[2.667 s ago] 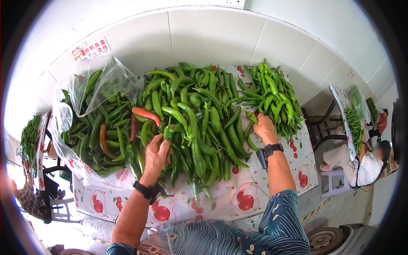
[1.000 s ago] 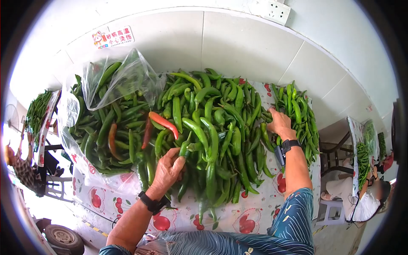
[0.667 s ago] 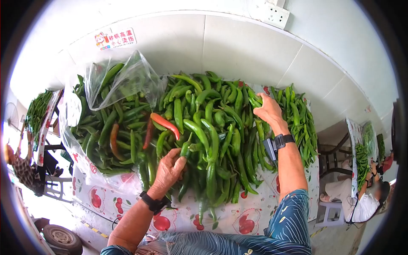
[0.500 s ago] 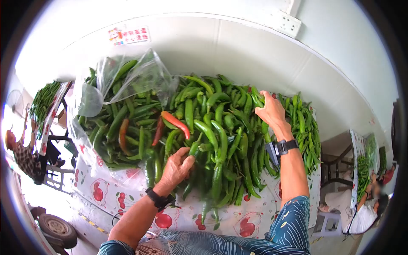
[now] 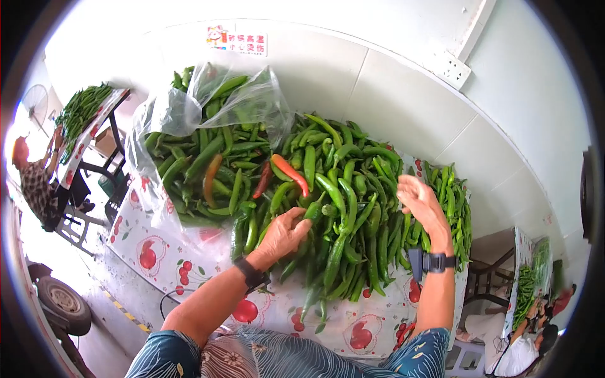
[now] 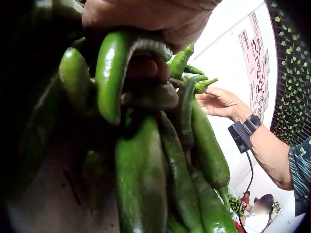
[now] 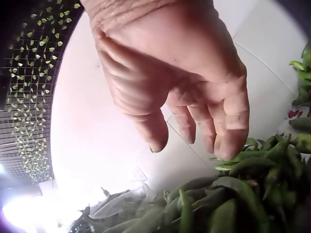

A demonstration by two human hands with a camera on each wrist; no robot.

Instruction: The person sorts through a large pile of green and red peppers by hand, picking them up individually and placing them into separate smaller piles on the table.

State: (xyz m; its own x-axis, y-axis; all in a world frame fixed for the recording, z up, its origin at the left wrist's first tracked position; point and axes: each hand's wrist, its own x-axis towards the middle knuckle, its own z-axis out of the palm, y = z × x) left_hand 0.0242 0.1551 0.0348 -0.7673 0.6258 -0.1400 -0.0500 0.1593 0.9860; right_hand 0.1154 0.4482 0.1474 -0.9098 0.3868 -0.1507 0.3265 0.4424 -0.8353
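Note:
My left hand (image 5: 285,238) grips a curved green chili pepper (image 6: 109,77) at the front of the main pepper pile (image 5: 353,208). In the left wrist view the pepper bends under the fingers, with more long peppers hanging below. My right hand (image 5: 423,200) is held over the right side of the pile. Its fingers are bent loosely and hold nothing; the right wrist view shows the thumb and fingers apart, above the peppers. One orange-red pepper (image 5: 290,174) lies on the pile left of centre.
A clear plastic bag (image 5: 151,135) full of green peppers stands at the left. A smaller pepper pile (image 5: 450,208) lies at the right. Beneath is a fruit-print tablecloth (image 5: 208,264), with a tiled wall (image 5: 403,101) behind. People sit at other tables on both sides.
The right hand has moved from between the piles to the back of the main pile; its fingers now hold no pepper. The left hand keeps its pepper. The head view has turned.

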